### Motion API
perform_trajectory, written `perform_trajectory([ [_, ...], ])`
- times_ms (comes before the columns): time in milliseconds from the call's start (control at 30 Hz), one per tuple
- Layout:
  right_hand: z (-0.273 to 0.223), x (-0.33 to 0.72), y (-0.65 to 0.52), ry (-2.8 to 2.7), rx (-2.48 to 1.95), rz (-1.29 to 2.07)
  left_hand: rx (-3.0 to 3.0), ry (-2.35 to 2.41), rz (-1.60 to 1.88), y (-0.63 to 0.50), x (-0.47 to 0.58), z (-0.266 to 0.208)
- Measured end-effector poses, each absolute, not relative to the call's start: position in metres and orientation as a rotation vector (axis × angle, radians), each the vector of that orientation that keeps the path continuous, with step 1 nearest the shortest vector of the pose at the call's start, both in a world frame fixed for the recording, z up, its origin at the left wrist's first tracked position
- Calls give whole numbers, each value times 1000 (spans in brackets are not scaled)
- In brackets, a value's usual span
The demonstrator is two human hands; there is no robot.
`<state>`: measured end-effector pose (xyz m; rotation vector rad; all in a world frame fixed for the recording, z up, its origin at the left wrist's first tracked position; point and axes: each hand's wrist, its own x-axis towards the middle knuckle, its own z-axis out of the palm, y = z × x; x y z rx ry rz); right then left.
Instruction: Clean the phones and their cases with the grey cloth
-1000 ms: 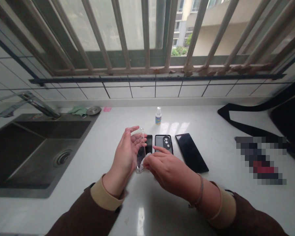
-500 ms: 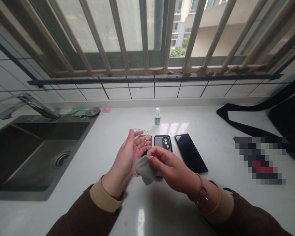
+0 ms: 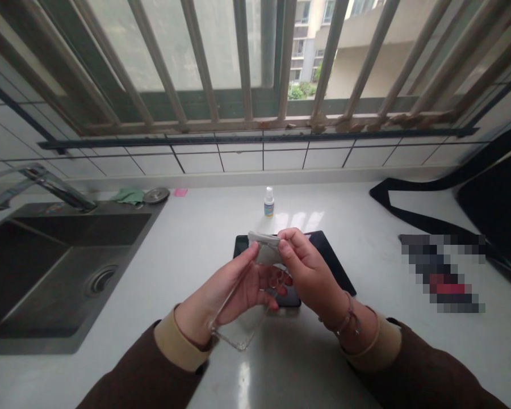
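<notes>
- Wiping of the clear phone case [image 3: 238, 318] was the step in hand, as far as the head view let you judge.
- Your left hand [image 3: 234, 289] held that case from underneath, palm up, fingers curled round its far half; its near corner stuck out past your wrist, above the white countertop [image 3: 196, 250] and not touching it.
- Your right hand [image 3: 310, 272] was pinched shut on a small grey cloth [image 3: 264, 244], thumb and forefinger pressing it against the case's far end.
- Both hands met over the counter, just in front of the phones lying there.
- Behind your fingers lay a dark phone [image 3: 242, 245] on the left; another black phone [image 3: 334, 264] ran out to the right, and a third dark one [image 3: 287, 298] showed beneath your right hand.
- Beyond them stood a small spray bottle [image 3: 268, 202], well apart from your hands, near the tiled wall.
- Off to the left sat the steel sink [image 3: 55, 261] with its tap [image 3: 55, 184]; a black strap [image 3: 413, 213] lay to the right.
- Next, you would likely have needed to keep the left grip steady and light, since the thin case looked flexible, and draw the cloth along its inner face without letting it fold.
- Whether the cloth was damp could not be told.
</notes>
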<state>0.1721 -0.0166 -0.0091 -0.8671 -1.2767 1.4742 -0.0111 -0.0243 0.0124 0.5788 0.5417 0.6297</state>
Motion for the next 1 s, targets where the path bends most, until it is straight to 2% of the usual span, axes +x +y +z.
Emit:
perform_trajectory([
  [67,-7,171,-18,-1272,-848,1453,568,542,650,-22,-12,13],
  [267,-7,178,-11,-1415,-928,1101,473,593,800,-11,-18,16],
  [467,-23,176,-7,-1311,-1034,1157,368,627,827,-7,-20,11],
  [700,-22,172,-11,-1449,-1062,1063,411,759,888,-10,-15,11],
  [800,-17,172,-15,-1570,-1097,921,518,807,923,-11,-14,9],
  [1000,-12,170,-19,-1667,-1089,838,537,854,1100,-11,-9,3],
])
